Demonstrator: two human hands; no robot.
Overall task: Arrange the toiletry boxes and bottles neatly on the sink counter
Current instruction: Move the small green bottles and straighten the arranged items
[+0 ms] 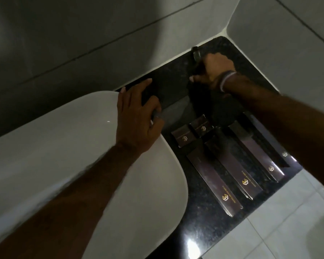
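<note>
Several long dark boxes with gold logos (234,166) lie side by side on the black granite counter (200,227), right of the sink. Two small matching boxes (183,137) sit at their far ends. My right hand (214,71) reaches toward the back corner, closed around a dark bottle (197,54) whose cap sticks out to the left. Near the sink's far rim, my left hand (138,114) curls its fingers and thumb around another dark bottle (147,94), which is hard to make out in the dim light.
The white sink basin (64,150) fills the left side under my left forearm. Grey tiled walls (101,34) meet at the back corner behind the counter. The counter's front edge drops to a pale tiled floor (288,221) at the lower right.
</note>
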